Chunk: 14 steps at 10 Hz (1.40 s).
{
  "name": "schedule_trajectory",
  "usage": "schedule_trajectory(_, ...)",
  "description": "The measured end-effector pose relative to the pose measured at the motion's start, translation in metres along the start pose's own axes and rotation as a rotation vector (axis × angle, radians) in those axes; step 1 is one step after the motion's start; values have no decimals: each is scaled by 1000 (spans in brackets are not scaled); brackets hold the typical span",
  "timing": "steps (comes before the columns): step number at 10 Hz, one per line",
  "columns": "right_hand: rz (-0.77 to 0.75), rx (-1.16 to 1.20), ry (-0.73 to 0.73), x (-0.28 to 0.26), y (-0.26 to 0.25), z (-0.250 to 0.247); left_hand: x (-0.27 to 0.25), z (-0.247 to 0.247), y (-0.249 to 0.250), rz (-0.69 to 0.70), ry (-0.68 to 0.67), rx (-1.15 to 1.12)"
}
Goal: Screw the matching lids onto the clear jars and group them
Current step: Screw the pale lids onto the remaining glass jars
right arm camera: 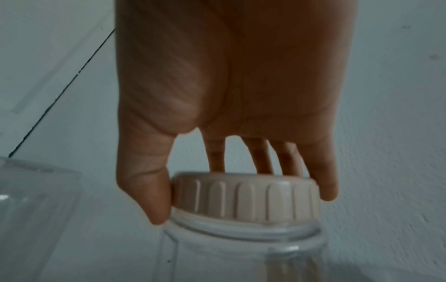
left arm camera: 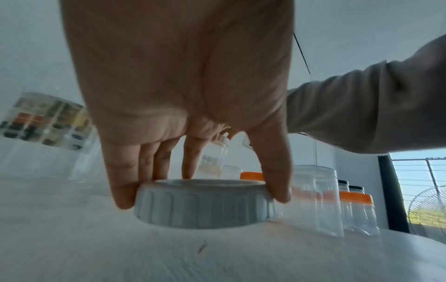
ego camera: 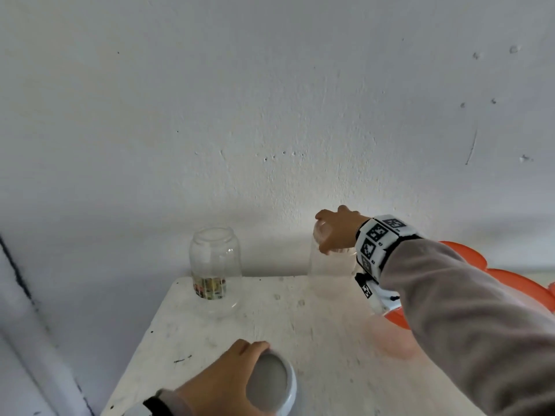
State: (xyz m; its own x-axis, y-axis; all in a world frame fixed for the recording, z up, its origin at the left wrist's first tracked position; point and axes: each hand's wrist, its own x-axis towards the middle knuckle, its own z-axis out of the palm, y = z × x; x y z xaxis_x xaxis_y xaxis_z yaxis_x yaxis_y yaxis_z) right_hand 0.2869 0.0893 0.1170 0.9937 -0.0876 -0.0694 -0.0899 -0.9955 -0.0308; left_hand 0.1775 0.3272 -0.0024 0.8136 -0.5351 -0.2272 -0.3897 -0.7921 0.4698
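Observation:
A clear jar with a colourful label stands open-mouthed at the back left of the white table. My left hand grips a ribbed white lid at the table's front; in the left wrist view its fingers and thumb clasp the white lid, which lies on the tabletop. My right hand grips a ribbed beige lid from above, seated on the neck of a second clear jar at the back right. The right wrist view shows that clear jar below the lid.
A wall rises right behind the table. Orange plastic lies at the right, partly under my right sleeve. The left wrist view shows several more clear jars with orange lids and black lids beyond the table, and a window at the far right.

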Motion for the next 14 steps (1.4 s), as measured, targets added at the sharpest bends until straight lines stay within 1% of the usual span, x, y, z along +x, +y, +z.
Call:
schedule_trajectory(1,14,-45,-54,7,-3,-4,-7,-7,-6,19,150,-8)
schedule_trajectory(2,-43,-146,-104,12,-12,-9,-14,-14,-13,-9,247,-18)
schedule_trajectory(3,-31,-181,-108,17,-22,-9,-20,-21,-26,-89,275,-139)
schedule_trajectory(4,-3,-196,-93,21,-37,-5,-30,-27,-40,-116,347,-318)
schedule_trajectory(5,-38,-215,27,21,-63,-1,-39,-34,-47,-137,404,-487)
schedule_trajectory(6,-320,42,82,15,-105,-1,-42,-39,-51,-150,486,-586)
schedule_trajectory(7,-463,296,15,6,-146,9,-46,-38,-57,-172,546,-655)
schedule_trajectory(8,-465,232,-54,3,-169,27,-51,-35,-64,-219,561,-726)
schedule_trajectory(9,-472,181,20,1,-174,34,-53,-32,-74,-246,615,-692)
schedule_trajectory(10,-448,128,26,-3,-165,31,-50,-29,-90,-201,670,-703)
schedule_trajectory(11,-409,53,-14,-14,-151,24,-51,-30,-92,-196,690,-711)
schedule_trajectory(12,-424,-23,22,-27,-134,21,-54,-33,-82,-157,678,-728)
schedule_trajectory(13,-420,-81,169,-43,-113,26,-57,-37,-67,-136,713,-748)
schedule_trajectory(14,-373,29,218,-59,-88,35,-59,-43,-49,-115,764,-735)
